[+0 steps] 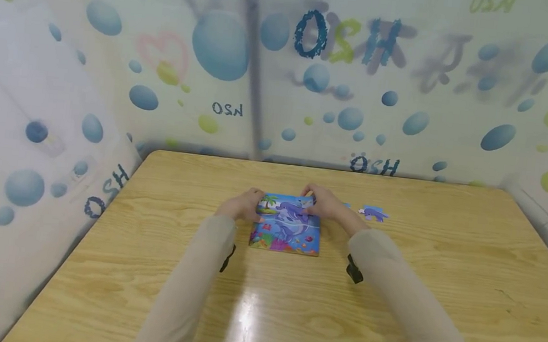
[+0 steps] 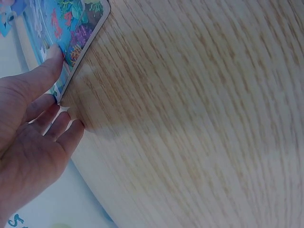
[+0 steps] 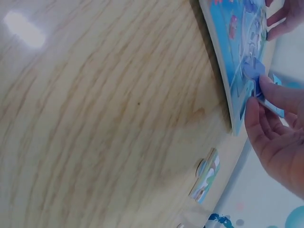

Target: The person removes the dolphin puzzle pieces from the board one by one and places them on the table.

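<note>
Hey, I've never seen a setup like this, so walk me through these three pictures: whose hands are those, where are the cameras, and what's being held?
There's no machine at work here, just a person's bare left hand and right hand. The wide picture comes from a camera worn on the head, looking forward and down. The two close-ups come from cameras worn on the wrists, one for each hand.

On the wooden table is a puzzle board with a dolphin picture. To its right lies a loose dolphin piece; another bit of blue beside it is mostly hidden by the right hand.

The left hand holds the board's left edge, its thumb over the picture. The right hand pinches a puzzle piece at the board's upper right.
</note>
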`<state>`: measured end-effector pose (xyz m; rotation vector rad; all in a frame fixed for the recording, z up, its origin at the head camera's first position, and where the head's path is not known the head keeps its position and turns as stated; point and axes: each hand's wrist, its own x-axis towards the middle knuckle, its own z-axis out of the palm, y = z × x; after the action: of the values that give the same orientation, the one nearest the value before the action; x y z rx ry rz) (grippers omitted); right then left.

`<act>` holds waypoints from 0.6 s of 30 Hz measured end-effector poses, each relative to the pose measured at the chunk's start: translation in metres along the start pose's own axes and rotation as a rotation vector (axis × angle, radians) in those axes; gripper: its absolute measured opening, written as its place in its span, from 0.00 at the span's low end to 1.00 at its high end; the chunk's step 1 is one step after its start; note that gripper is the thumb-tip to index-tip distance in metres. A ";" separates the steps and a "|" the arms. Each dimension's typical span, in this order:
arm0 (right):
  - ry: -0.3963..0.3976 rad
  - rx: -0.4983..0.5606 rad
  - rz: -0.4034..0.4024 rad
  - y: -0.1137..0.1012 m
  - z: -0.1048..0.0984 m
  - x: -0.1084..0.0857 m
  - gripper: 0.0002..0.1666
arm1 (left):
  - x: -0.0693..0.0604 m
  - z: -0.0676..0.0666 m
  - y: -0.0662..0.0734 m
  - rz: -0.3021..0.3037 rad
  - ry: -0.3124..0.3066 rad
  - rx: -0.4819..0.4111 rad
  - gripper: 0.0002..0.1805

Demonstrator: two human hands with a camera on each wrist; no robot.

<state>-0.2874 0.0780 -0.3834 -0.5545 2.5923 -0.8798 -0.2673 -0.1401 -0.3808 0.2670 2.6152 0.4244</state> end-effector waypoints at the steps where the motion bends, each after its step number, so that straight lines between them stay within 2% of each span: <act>1: -0.001 0.010 -0.009 0.001 -0.001 -0.001 0.18 | 0.000 0.000 0.000 -0.001 -0.001 0.001 0.40; 8: -0.010 0.074 -0.038 0.007 -0.008 -0.007 0.17 | -0.001 -0.001 0.002 -0.005 -0.011 -0.002 0.40; 18: -0.016 0.192 -0.013 0.018 -0.020 -0.016 0.19 | -0.001 -0.001 0.000 0.008 -0.020 0.019 0.41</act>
<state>-0.2867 0.1091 -0.3768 -0.5222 2.4571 -1.1082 -0.2675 -0.1407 -0.3794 0.2861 2.6005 0.3975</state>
